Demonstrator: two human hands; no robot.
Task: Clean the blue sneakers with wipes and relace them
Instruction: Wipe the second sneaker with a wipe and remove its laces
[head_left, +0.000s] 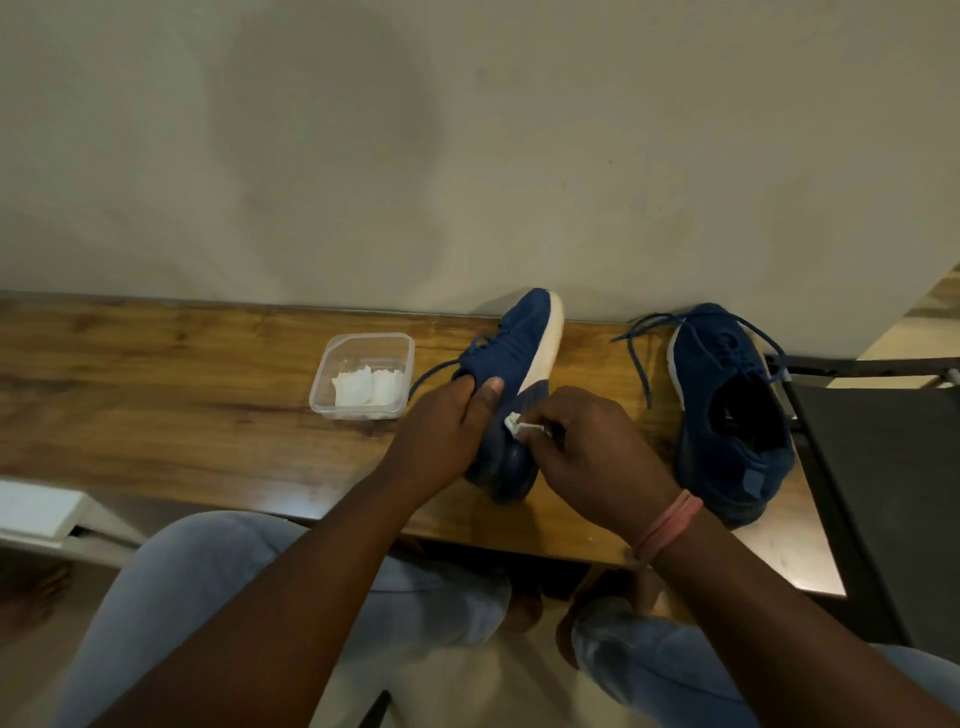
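One blue sneaker (519, 343) lies tilted on its side on the wooden table (156, 395), white sole facing right, toe toward the wall. My left hand (447, 431) grips it around the upper near the heel. My right hand (592, 447) pinches a small crumpled white wipe (522, 425) against the sneaker's heel area. The second blue sneaker (727, 405) stands upright at the right end of the table, its blue laces loose and spread out.
A clear plastic container (363, 348) with folded white wipes sits left of the held sneaker. A plain wall runs right behind the table. A dark chair (872, 467) stands at the right. A white object (36, 509) lies at the lower left.
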